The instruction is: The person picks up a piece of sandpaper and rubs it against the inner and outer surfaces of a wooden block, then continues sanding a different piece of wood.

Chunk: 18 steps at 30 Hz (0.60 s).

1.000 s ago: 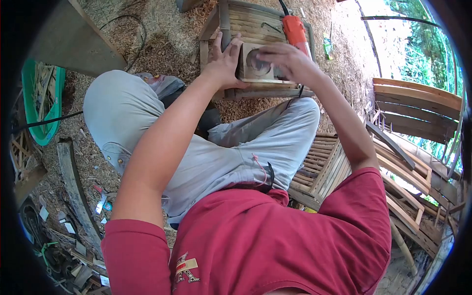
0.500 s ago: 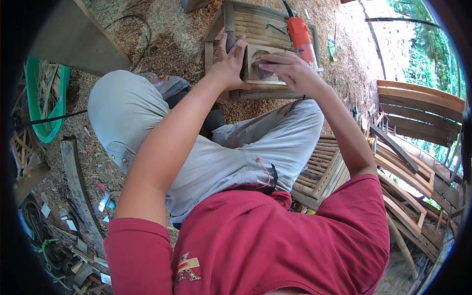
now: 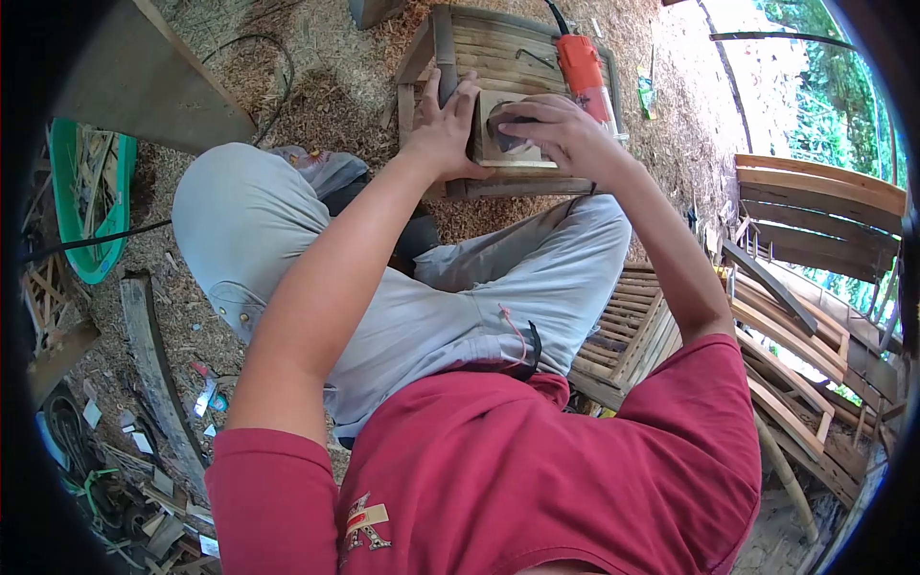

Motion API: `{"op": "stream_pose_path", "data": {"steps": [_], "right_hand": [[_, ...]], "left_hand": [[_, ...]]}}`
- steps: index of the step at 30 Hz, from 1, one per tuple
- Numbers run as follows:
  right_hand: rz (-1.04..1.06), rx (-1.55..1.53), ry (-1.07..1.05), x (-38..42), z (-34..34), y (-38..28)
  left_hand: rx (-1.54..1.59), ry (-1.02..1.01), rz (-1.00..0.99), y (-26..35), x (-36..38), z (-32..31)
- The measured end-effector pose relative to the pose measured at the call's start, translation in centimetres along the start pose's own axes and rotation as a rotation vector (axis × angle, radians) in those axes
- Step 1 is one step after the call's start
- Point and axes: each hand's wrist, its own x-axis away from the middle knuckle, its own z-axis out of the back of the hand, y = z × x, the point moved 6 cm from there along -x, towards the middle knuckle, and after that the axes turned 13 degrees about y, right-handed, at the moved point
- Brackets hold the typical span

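A pale square wooden block [image 3: 491,153] with a dark rounded patch on its face lies on a low slatted wooden stand [image 3: 489,48]. My left hand [image 3: 443,132] braces the block's left side, fingers spread along it and thumb by the near edge. Bent over the block's face, my right hand [image 3: 573,139] presses a dark, thin piece that looks like sandpaper [image 3: 516,126]; my fingers partly cover it. Just beyond that hand lies an orange power tool [image 3: 580,65] with a cord. A bent metal key [image 3: 535,56] rests on the slats.
Wood shavings [image 3: 326,86] cover the ground. At left are a wide board [image 3: 163,81], a green tub [image 3: 72,201] with wood scraps and a black cable. A slatted bamboo piece [image 3: 623,335] sits by my right side, with wooden frames [image 3: 786,355] stacked farther right.
My right hand has shifted slightly left and down over the block, with the dark piece under its fingers. The left hand stays at the block's side.
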Motion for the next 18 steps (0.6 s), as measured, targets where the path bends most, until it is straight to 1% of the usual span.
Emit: {"op": "stream_pose_path", "data": {"steps": [3,7,10,11,13,18], "right_hand": [[-0.025,0.041,0.021,-0.3,0.0,1.4],[0.05,-0.091,-0.05,0.1,-0.1,0.4],[0.018,-0.008,-0.027,-0.4,-0.2,1.8],[-0.019,-0.017,-0.06,-0.4,-0.4,2.1],[0.03,-0.035,-0.1,-0.3,0.0,0.7],[0.088,-0.013,-0.122,-0.7,0.2,0.3]], "left_hand": [[-0.003,-0.035,0.015,0.0,0.0,-0.3],[-0.017,-0.062,0.056,0.4,0.1,0.4],[0.018,-0.074,0.059,0.1,-0.1,0.3],[0.02,-0.062,0.047,0.3,0.0,0.1],[0.012,-0.03,0.034,0.0,-0.1,0.0],[0.022,-0.092,0.061,0.3,-0.1,0.3]]}}
